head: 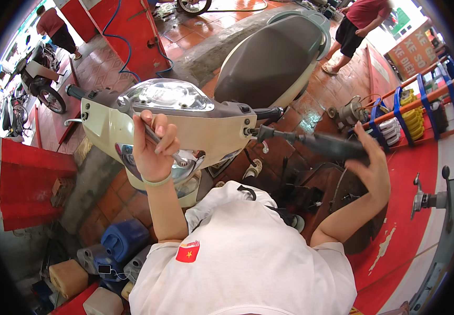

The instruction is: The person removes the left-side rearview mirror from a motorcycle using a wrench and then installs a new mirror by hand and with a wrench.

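A cream scooter's handlebar cover [195, 132] faces me, topped by a clear instrument lens [167, 94]. My left hand [154, 147] is raised in front of the cover and closed around a metal wrench [152, 134]. One wrench end lies over the lens edge, the other over the headlight area. On the right, a black rear-view mirror [325, 145] extends from its stem [266, 134] at the cover's side. My right hand [372, 169] is at the mirror's outer end, fingers and thumb spread around it. Both are blurred; contact cannot be told.
Behind the handlebar is the dark scooter seat [270, 59]. Plastic jugs [126, 238] and a phone [104, 269] with a cable stand low left. A rack [412, 110] with yellow and white bottles is at right. A person [359, 31] stands beyond; another [55, 29] is at far left.
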The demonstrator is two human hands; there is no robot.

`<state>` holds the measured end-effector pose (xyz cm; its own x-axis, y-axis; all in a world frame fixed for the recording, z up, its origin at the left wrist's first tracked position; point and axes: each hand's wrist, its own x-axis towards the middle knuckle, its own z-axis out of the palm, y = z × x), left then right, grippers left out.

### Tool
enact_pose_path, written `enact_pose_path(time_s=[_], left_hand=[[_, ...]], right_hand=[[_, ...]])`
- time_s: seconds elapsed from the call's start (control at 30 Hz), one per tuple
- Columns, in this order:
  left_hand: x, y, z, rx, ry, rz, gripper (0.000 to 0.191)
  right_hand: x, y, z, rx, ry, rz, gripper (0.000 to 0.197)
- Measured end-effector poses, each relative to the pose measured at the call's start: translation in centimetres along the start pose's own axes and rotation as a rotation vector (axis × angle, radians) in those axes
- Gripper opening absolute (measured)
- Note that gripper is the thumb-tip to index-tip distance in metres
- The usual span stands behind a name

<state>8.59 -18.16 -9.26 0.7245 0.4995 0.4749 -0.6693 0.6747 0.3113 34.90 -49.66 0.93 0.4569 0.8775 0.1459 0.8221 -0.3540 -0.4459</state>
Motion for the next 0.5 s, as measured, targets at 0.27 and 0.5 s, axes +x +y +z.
enact_pose_path(time_s=[0.27, 0.5], left_hand=[[0.1, -0.4, 0.1, 0.052, 0.046, -0.010, 0.032], [0.3, -0.5, 0.4, 0.071, 0.045, 0.012, 0.031]], right_hand=[[8.6, 5.8, 2.9, 0.051, 0.373, -0.121, 0.074], [18.5, -2.4, 3.1, 0.180, 0.411, -0.304, 0.076]])
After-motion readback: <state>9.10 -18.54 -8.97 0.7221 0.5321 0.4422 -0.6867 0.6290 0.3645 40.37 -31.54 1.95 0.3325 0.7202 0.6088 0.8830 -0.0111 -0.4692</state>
